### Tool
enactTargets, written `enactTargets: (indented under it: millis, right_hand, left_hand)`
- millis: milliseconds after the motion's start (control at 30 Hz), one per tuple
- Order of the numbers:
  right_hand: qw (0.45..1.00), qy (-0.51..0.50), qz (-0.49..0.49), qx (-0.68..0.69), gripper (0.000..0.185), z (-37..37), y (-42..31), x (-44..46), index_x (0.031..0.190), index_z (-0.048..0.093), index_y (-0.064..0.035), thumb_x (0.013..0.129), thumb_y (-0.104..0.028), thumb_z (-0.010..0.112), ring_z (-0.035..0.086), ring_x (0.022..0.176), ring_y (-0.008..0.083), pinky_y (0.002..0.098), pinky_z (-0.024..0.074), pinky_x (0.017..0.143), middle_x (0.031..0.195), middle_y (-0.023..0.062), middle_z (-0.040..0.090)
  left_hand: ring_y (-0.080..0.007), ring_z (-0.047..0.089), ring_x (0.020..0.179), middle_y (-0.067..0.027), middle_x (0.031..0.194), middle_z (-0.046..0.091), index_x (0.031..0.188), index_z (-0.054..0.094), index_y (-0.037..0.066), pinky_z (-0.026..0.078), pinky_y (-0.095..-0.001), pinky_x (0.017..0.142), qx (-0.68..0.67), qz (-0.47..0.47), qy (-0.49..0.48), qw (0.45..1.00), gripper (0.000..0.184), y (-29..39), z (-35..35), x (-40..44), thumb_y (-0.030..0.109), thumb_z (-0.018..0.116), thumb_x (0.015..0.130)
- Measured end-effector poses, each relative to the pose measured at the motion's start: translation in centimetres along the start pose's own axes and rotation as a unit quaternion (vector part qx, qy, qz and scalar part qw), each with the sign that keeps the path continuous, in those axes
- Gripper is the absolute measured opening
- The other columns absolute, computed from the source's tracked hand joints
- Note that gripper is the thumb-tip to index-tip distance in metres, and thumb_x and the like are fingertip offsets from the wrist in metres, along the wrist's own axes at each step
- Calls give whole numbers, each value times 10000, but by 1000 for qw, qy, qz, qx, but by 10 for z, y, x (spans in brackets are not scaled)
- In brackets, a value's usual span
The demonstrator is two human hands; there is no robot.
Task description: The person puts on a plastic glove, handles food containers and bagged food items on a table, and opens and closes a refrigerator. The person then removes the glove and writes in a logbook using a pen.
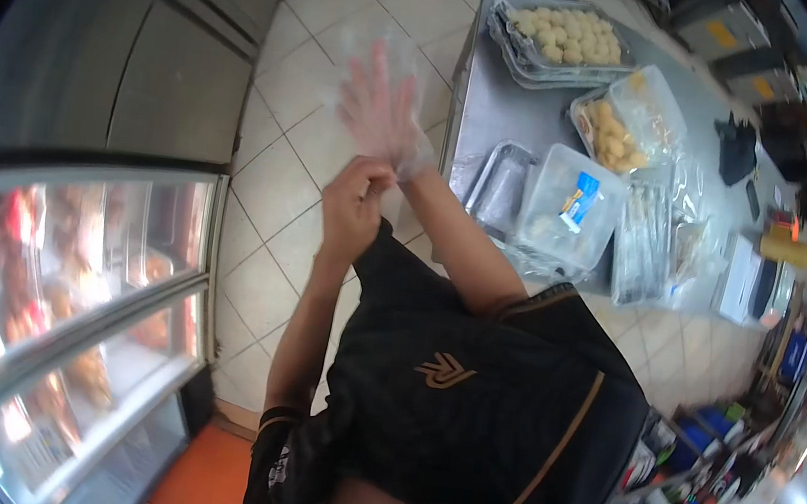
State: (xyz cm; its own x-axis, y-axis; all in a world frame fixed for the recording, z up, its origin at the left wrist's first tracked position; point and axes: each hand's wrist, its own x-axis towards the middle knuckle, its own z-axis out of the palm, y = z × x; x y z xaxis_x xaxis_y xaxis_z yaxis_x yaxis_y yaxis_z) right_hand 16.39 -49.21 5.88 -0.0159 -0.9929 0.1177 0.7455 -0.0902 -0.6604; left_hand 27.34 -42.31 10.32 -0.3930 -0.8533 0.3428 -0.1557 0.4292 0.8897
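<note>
My right hand [378,113] is stretched out over the tiled floor with its fingers spread. A loose, clear plastic glove [415,161] covers it, and the empty film reaches beyond the fingertips. My left hand [354,201] is bare and closed at the right wrist, its thumb and fingers pinching the glove's cuff. To the right of the hands stands a metal table [486,111]. It holds a tray of pale round balls [566,38], a container of yellowish pieces [611,136] and a clear lidded box [570,210] with a blue label.
A lit glass display case [67,281] stands on the left, below steel cabinet doors [184,74]. More wrapped trays [642,243] and an empty-looking clear tray [504,189] lie on the table. An orange surface [210,475] is at the lower left. Shelves with mixed goods line the right.
</note>
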Motion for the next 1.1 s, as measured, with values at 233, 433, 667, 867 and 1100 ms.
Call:
enactTargets:
  millis: [233, 433, 667, 867, 1100]
  right_hand:
    - [958, -126, 87, 244, 700, 34, 84, 181, 1532, 213, -472, 908, -778, 296, 322, 1390, 276, 507, 193, 1146, 1616, 26, 230]
    - [998, -16, 40, 50, 650, 119, 108, 366, 1537, 298, -173, 1018, -562, 329, 303, 1440, 232, 476, 263, 1147, 1584, 68, 308]
    - [923, -62, -144, -350, 536, 176, 150, 739, 1393, 519, -60, 981, -398, 573, 539, 1255, 252, 368, 417, 1046, 1372, 120, 571]
    - [792, 30, -262, -551, 662, 239, 164, 940, 1255, 581, 0, 854, -516, 690, 628, 1097, 352, 421, 486, 956, 1141, 188, 671]
    - [817, 28, -84, -569, 839, 241, 117, 901, 1225, 560, 61, 743, -589, 779, 606, 1104, 367, 454, 481, 925, 1188, 258, 623]
  left_hand:
    - [-153, 608, 795, -83, 848, 655, 909, 623, -12, 487, -267, 765, 44, -47, -74, 995, 70, -103, -136, 124, -57, 629, 855]
    - [-222, 664, 906, -117, 986, 674, 1048, 654, 24, 510, -328, 834, 57, -77, -17, 995, 181, -160, -250, 205, 63, 673, 873]
    - [-160, 622, 1027, -74, 1069, 653, 1217, 583, 28, 495, -305, 904, 37, -154, 132, 978, 260, -312, -436, 231, 93, 614, 967]
    - [-146, 618, 1034, -67, 1093, 653, 1210, 579, 20, 472, -288, 926, 27, -240, 217, 946, 245, -337, -521, 272, 137, 589, 995]
    - [-138, 595, 1006, -60, 1096, 634, 1187, 584, 28, 463, -285, 901, 26, -137, 223, 965, 230, -332, -519, 421, 103, 606, 971]
